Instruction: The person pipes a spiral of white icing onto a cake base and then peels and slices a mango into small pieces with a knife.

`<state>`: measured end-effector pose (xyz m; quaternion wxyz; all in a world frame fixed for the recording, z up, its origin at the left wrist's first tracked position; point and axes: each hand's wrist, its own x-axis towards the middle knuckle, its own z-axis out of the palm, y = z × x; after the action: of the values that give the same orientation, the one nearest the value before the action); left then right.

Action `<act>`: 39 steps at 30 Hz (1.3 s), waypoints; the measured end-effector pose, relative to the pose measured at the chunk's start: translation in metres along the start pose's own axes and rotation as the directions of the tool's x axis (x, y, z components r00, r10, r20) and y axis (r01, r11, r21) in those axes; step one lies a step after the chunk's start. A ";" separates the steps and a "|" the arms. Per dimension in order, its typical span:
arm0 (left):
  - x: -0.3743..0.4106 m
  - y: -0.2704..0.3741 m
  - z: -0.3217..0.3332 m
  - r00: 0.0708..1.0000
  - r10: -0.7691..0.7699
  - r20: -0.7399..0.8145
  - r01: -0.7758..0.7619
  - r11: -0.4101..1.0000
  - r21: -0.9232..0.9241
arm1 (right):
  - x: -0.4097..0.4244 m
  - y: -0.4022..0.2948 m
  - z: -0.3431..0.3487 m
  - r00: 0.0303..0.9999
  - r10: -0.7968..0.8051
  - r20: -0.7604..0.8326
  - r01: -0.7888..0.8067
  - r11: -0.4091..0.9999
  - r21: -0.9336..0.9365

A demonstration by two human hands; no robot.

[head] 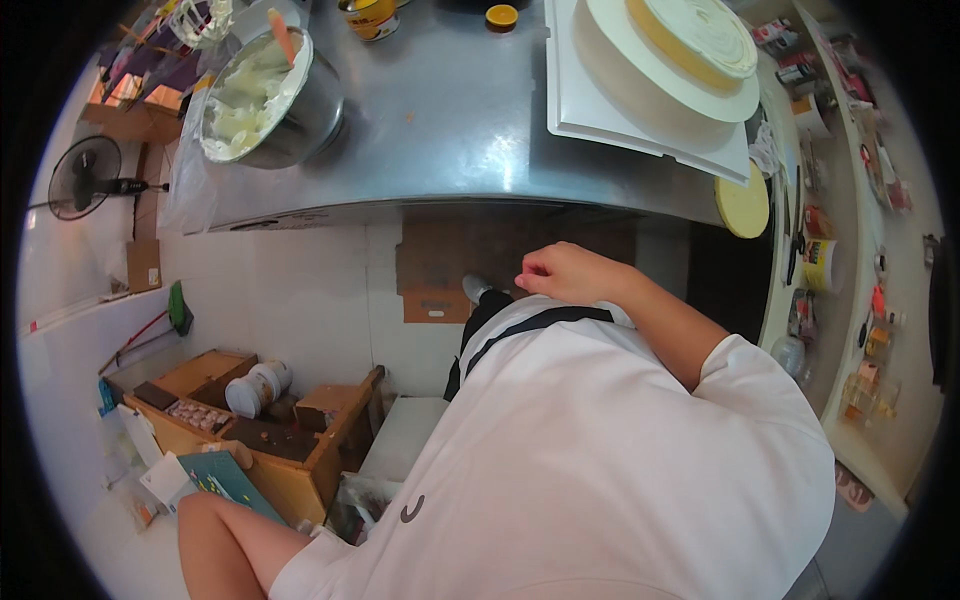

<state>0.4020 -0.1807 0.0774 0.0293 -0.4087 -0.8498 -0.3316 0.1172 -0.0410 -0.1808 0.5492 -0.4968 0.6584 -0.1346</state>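
Note:
My right hand (559, 271) hangs in front of my white shirt, below the front edge of the steel worktable (435, 142). Its fingers are curled in, and nothing shows in them. My left hand is out of view; the bent left arm shows at the lower left. On the table's right, a round cake layer (694, 37) topped with white cream sits on a white turntable (600, 56) over a white square board (645, 142). At the left stands a metal bowl (319, 112) of whipped cream (251, 105), an orange-handled spatula (282, 37) in it. A cream-coated whisk (206, 22) is beyond.
A yellow can (371, 16) and a small orange round item (502, 16) stand at the back. A pale yellow disc (742, 201) lies at the right corner beside crowded shelves (832, 300). Cardboard (435, 262), a wooden crate (270, 457) and a fan (86, 178) are around.

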 end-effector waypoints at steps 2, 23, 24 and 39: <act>-0.009 -0.015 -0.002 1.000 0.006 -0.012 -0.006 1.000 -0.024 | 0.006 0.003 0.001 0.999 0.007 -0.046 -0.008 1.000 -0.014; -0.009 -0.083 -0.021 0.916 -0.271 -0.295 0.120 0.888 -0.443 | 0.088 0.044 -0.029 0.995 -0.052 -0.080 0.071 0.963 0.258; -0.024 -0.079 -0.016 0.857 -0.302 -0.417 0.066 0.868 -0.492 | 0.095 0.044 -0.023 0.991 -0.039 -0.129 0.075 0.955 0.287; -0.205 -0.332 0.213 -0.201 -0.974 -0.104 0.398 0.016 -0.917 | 0.324 -0.009 -0.060 0.647 -0.079 -0.758 -0.007 0.994 -0.109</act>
<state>0.3482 -0.3421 -0.3331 0.0672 0.4505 -0.6032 -0.6547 0.1016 -0.3273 -0.3442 0.1932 -0.4349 0.8239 -0.3078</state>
